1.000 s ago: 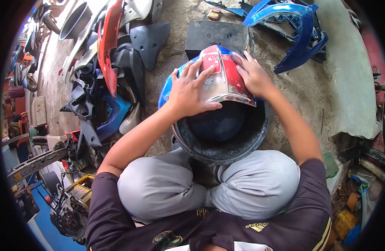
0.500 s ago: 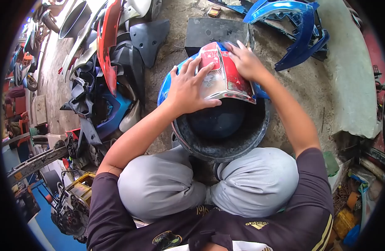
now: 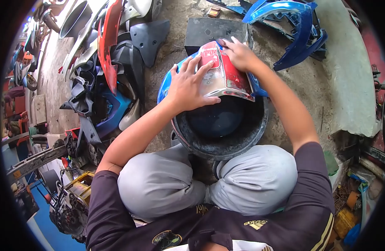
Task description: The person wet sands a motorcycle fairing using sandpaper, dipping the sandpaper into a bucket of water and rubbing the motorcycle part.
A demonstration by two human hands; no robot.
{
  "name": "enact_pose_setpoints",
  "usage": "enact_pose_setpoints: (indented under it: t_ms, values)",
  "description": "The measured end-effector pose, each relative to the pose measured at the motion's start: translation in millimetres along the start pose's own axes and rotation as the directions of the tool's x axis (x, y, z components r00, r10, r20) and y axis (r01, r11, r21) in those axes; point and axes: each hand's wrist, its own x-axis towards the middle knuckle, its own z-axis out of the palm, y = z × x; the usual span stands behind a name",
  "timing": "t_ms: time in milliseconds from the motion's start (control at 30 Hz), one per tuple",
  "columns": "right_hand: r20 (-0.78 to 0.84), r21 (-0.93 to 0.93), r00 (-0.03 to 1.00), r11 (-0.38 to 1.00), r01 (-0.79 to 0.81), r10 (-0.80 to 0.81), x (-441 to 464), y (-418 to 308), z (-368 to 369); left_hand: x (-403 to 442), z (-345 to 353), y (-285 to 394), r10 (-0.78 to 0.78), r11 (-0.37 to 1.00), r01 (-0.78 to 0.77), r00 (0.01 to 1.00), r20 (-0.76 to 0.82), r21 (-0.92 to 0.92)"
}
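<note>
A motorcycle body panel [image 3: 219, 79], blue at its sides and worn red and silver in the middle, rests across the far rim of a round black tub [image 3: 219, 150]. Dark liquid lies in the tub. My left hand [image 3: 190, 85] is spread flat on the panel's left side, fingers apart, bracing it. On the upper right of the red surface, my right hand [image 3: 241, 55] presses with bent fingers closed together. Something small and dark shows at its fingertips, but I cannot make out what it is.
Red, black and white fairing parts [image 3: 109, 46] are piled at the left. Blue fairing pieces [image 3: 299, 37] lie at the upper right, near a concrete ledge [image 3: 351, 75]. A black box [image 3: 217, 31] stands behind the panel. An engine [image 3: 71, 209] sits at the lower left.
My right hand has shifted slightly left and its blurred fingers now show sharper on the panel. The left hand stays in place.
</note>
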Motion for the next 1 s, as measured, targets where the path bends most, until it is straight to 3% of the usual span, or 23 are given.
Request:
enact_pose_setpoints:
  t_ms: [67,133,333,533,633,733,933,1000]
  values:
    - [0.124,0.061,0.988,0.993,-0.098,0.09,15.9,-4.1,-9.1,1.3,0.8,-0.1,-0.003,1.0,0.003,1.0,0.001,-0.007]
    - [-0.068,0.063,0.997,0.998,0.027,-0.023,-17.5,5.8,4.8,3.1,-1.5,0.7,-0.004,1.0,0.004,1.0,0.002,0.001]
    - [-0.159,0.132,0.986,0.991,-0.021,0.042,-156.5,-15.7,3.2,1.8,3.4,-0.2,-0.013,1.0,0.013,1.0,-0.019,-0.012]
    - [-0.089,0.009,0.996,1.0,0.028,-0.027,-31.2,2.1,2.9,-0.1,4.4,-0.5,-0.001,1.0,0.001,1.0,-0.017,0.002]
    - [-0.059,0.1,0.998,0.994,0.043,-0.037,-14.7,3.4,3.1,2.2,0.2,-1.4,0.001,1.0,-0.001,1.0,-0.007,0.009]
    - [-0.16,0.141,0.983,0.984,0.113,-0.09,-72.0,11.7,8.8,0.0,3.9,0.8,-0.015,1.0,0.015,1.0,-0.003,0.004]
    - [-0.358,-0.025,0.92,0.987,0.159,-0.158,-220.3,-23.8,21.3,1.3,0.5,1.7,-0.034,0.999,0.034,0.999,0.01,-0.002]
    - [-0.446,0.183,0.894,0.975,0.129,-0.035,-233.5,-31.2,17.3,2.5,-0.8,2.4,-0.057,0.998,0.056,0.997,0.044,0.023]
